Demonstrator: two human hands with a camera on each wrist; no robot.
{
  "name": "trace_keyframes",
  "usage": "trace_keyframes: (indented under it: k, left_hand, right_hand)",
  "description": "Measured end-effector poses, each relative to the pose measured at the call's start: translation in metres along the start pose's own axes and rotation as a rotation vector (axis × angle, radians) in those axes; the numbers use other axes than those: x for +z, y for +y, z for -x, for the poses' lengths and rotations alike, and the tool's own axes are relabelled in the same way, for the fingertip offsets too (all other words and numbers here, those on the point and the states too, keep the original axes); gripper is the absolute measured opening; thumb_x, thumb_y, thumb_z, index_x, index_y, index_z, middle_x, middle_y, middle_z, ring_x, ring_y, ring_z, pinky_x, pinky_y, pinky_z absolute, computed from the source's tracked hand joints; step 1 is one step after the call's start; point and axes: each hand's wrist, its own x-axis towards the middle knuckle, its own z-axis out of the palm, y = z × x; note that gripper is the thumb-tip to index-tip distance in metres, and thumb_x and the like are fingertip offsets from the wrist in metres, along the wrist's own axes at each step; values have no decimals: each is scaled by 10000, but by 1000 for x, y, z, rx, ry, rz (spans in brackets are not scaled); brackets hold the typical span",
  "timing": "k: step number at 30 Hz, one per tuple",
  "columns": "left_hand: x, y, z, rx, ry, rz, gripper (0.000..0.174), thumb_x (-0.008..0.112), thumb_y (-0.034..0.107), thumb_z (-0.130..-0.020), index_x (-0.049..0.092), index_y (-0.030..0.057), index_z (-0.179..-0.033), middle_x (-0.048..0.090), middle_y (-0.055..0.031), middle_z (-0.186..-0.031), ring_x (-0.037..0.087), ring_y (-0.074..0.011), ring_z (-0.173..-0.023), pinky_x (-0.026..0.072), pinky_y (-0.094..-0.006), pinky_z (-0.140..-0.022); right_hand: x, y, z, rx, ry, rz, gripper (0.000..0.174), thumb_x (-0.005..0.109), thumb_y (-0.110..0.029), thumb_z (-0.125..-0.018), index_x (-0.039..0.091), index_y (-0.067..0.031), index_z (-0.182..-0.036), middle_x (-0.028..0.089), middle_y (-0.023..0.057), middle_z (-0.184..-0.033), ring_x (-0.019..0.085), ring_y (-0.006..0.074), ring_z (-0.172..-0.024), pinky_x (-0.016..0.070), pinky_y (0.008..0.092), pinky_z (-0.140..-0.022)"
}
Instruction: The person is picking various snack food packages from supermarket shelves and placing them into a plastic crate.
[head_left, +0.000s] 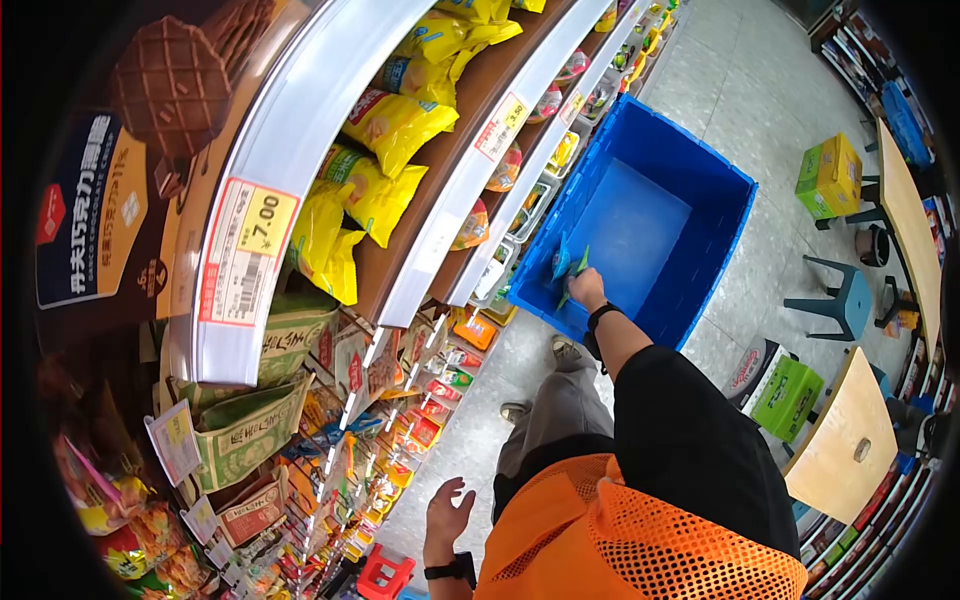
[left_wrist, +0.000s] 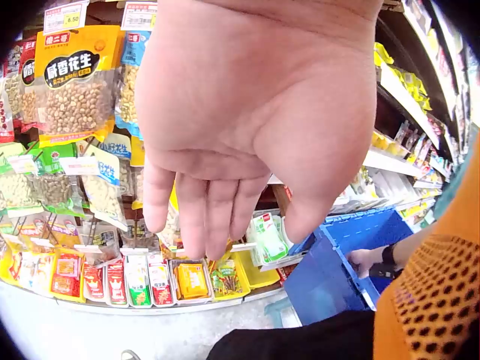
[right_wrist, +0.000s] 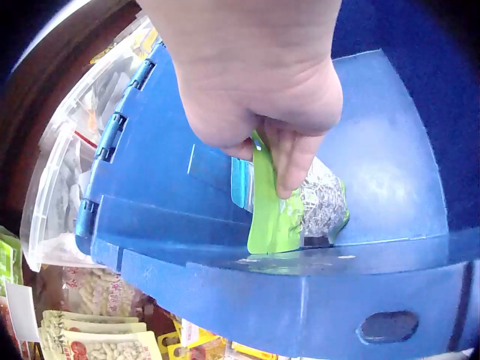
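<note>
Inside the blue bin [head_left: 640, 200], my right hand [head_left: 588, 290] pinches the top edge of a green bag; in the right wrist view the hand [right_wrist: 259, 97] grips the green bag [right_wrist: 274, 217], which has a clear part showing pale contents. A light-blue packet [right_wrist: 241, 182] lies just behind it, and also shows in the head view as a blue packet [head_left: 560, 258]. My left hand [head_left: 450, 515] hangs beside the shelf with fingers loosely extended, palm facing its camera in the left wrist view [left_wrist: 255, 127], holding nothing.
Shelves with yellow snack bags [head_left: 400, 125] and hanging packets line the left. On the right are a teal stool [head_left: 840, 300], wooden tables [head_left: 845, 440], a yellow-green box [head_left: 830, 178] and another carton [head_left: 787, 405]. A red basket [head_left: 384, 574] stands at the bottom.
</note>
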Motion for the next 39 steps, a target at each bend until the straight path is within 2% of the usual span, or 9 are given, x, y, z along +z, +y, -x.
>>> trace_keyframes:
  k: [7, 9, 17, 24, 25, 27, 32, 36, 39]
  left_hand:
    - [2, 4, -4, 76, 16, -9, 459, 762, 248, -857, 629, 17, -1230, 711, -153, -1121, 704, -289, -974, 556, -390, -846]
    - [1, 5, -7, 126, 29, -24, 459, 760, 252, -858, 627, 20, -1230, 711, -153, -1118, 703, -293, -970, 557, -396, -845]
    - [-16, -4, -6, 271, 110, 13, 431, 743, 243, -870, 626, 21, -1221, 703, -159, -1135, 701, -301, -973, 556, -403, -839]
    - [-32, -59, 2, 477, 268, 212, 373, 733, 199, -881, 649, 27, -1201, 719, -148, -1093, 705, -271, -978, 553, -375, -839]
    - [-34, -69, 4, 496, 302, 291, 343, 727, 179, -886, 657, 27, -1186, 726, -138, -1065, 707, -249, -969, 552, -363, -828]
    - [-50, -79, 13, 514, 344, 488, 284, 710, 143, -900, 671, 27, -1156, 737, -111, -1007, 706, -197, -936, 548, -330, -797]
    - [-102, -137, 63, 507, 529, 710, 170, 651, 36, -938, 686, 2, -1100, 736, -66, -979, 675, -112, -889, 537, -266, -793]
    - [-135, -194, 95, 470, 1084, 691, 119, 631, 16, -912, 683, 20, -1019, 702, -52, -886, 654, -120, -772, 525, -264, -718]
    - [-164, -249, 110, 432, 1306, 773, 195, 636, 21, -909, 631, 19, -1104, 679, -50, -959, 641, -113, -832, 521, -270, -742]
  right_hand:
    - [-27, 0, 9, 32, -73, 74, 593, 693, -444, -851, 684, 87, -1116, 662, 286, -1189, 639, 403, -1137, 514, 452, -974]
    - [-34, 13, 5, -46, -56, 141, 573, 661, -505, -870, 734, 61, -930, 736, 223, -907, 719, 360, -931, 553, 431, -841]
    - [-85, 27, 57, -38, -146, -33, 411, 687, -396, -874, 735, 10, -834, 712, 124, -726, 669, 226, -609, 552, 351, -623]
    - [-58, -40, 182, -437, -95, -307, 364, 749, -363, -854, 771, -2, -899, 650, 53, -674, 536, 140, -581, 421, 339, -531]
    - [-45, -51, 204, -543, -144, -367, 313, 724, -326, -885, 718, -45, -748, 570, 15, -578, 472, 123, -488, 354, 336, -453]
    - [-35, -85, 262, -281, -638, -402, 468, 707, -291, -913, 396, -217, -570, 333, -78, -486, 233, 77, -370, 147, 313, -380]
    - [36, -145, 403, -732, -695, 167, 371, 761, -318, -890, 568, -155, -619, 409, -87, -531, 347, 47, -489, 231, 276, -450]
    - [99, -178, 475, -1071, -832, 344, 312, 795, -321, -856, 652, -86, -709, 551, -48, -588, 522, 44, -592, 379, 262, -505]
    - [130, -208, 567, -1092, -1135, -7, 246, 812, -255, -846, 677, -51, -874, 635, -32, -689, 569, 54, -624, 443, 254, -549]
